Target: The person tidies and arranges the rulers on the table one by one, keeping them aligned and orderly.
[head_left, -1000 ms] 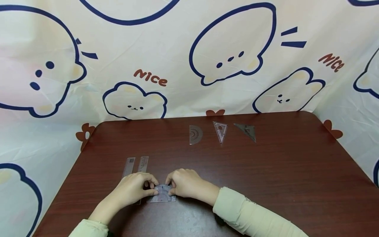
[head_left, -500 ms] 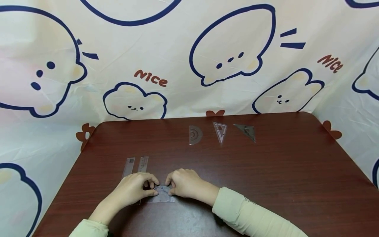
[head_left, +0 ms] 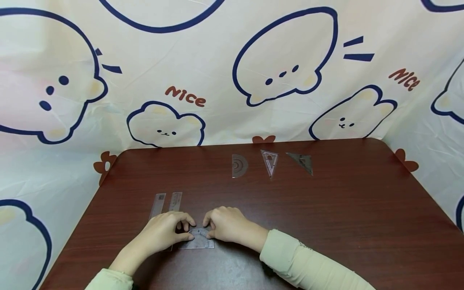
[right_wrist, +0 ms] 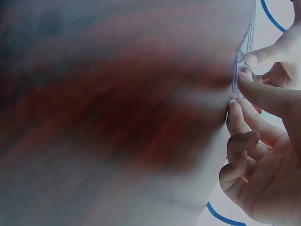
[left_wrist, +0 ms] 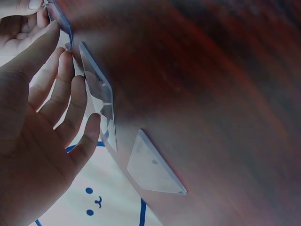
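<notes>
A clear protractor (head_left: pixel 198 242) lies on the table with its straight edge toward the person. My left hand (head_left: pixel 163 229) holds its left side between thumb and fingers, and my right hand (head_left: pixel 232 225) holds the right side the same way. In the left wrist view, the left hand (left_wrist: pixel 47 108) has its thumb at the edge of the protractor (left_wrist: pixel 63 23), other fingers loosely bent. The right wrist view shows the right hand (right_wrist: pixel 268 155) with its thumb against the protractor (right_wrist: pixel 235 70) and the fingertips on the tabletop. Both hands cover parts of the curved rim.
Two clear rulers (head_left: pixel 158 204) (head_left: pixel 175 201) lie side by side, partly under the left hand. Along the back of the brown table (head_left: pixel 326 225) are another protractor (head_left: pixel 239 166), a clear set square (head_left: pixel 270 162) and a darker set square (head_left: pixel 302 161). A printed curtain (head_left: pixel 217 60) surrounds the table.
The protractor has shifted very slightly toward the person and to the left. Both hands stay nearly in place on it.
</notes>
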Available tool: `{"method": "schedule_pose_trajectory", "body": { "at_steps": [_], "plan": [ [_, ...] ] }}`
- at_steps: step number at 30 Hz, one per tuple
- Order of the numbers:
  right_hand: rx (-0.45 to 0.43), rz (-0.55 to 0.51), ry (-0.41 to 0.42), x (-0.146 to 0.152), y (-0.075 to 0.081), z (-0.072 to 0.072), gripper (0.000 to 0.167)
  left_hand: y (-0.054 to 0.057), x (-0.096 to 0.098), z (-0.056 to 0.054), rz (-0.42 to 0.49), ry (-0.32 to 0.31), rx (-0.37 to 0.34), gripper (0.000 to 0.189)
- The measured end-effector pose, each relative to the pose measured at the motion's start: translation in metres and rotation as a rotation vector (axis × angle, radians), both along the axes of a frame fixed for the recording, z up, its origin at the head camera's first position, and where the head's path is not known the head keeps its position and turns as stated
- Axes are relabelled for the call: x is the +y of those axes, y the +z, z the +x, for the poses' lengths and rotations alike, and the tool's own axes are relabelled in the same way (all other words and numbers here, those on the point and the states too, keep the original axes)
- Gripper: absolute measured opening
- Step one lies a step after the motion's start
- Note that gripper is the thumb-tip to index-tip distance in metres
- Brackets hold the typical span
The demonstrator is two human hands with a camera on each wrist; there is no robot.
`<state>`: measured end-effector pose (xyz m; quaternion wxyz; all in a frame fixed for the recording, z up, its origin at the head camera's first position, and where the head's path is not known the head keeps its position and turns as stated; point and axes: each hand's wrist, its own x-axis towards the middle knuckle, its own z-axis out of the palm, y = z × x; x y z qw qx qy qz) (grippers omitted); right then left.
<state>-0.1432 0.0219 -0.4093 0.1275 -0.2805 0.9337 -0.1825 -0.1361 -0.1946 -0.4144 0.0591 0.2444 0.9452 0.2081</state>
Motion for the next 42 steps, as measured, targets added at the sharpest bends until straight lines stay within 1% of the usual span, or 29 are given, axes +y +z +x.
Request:
{"method": "schedule_pose_trajectory", "body": {
  "at_steps": [5, 14, 23, 34, 39, 42],
  "plan": [
    [0.0, -0.014, 0.0, 0.002, 0.001, 0.0, 0.021, 0.001, 0.0, 0.0, 0.005, -0.006, -0.005, 0.023],
    [-0.005, -0.048, -0.007, 0.007, 0.003, -0.002, 0.017, 0.003, 0.002, -0.002, 0.011, -0.007, 0.021, 0.019],
    [0.023, -0.075, -0.019, 0.017, 0.004, -0.006, 0.013, 0.008, 0.01, -0.005, 0.028, -0.003, 0.003, 0.015],
    [0.033, -0.087, -0.044, 0.036, 0.006, -0.014, 0.011, 0.01, 0.016, -0.013, 0.029, -0.019, 0.003, 0.015],
    [0.044, -0.112, -0.064, 0.043, 0.007, -0.02, 0.008, 0.012, 0.019, -0.02, 0.036, -0.041, 0.007, 0.015],
    [0.05, -0.128, -0.083, 0.046, 0.006, -0.024, 0.007, 0.013, 0.02, -0.024, 0.029, -0.042, 0.006, 0.015]
  ]
}}
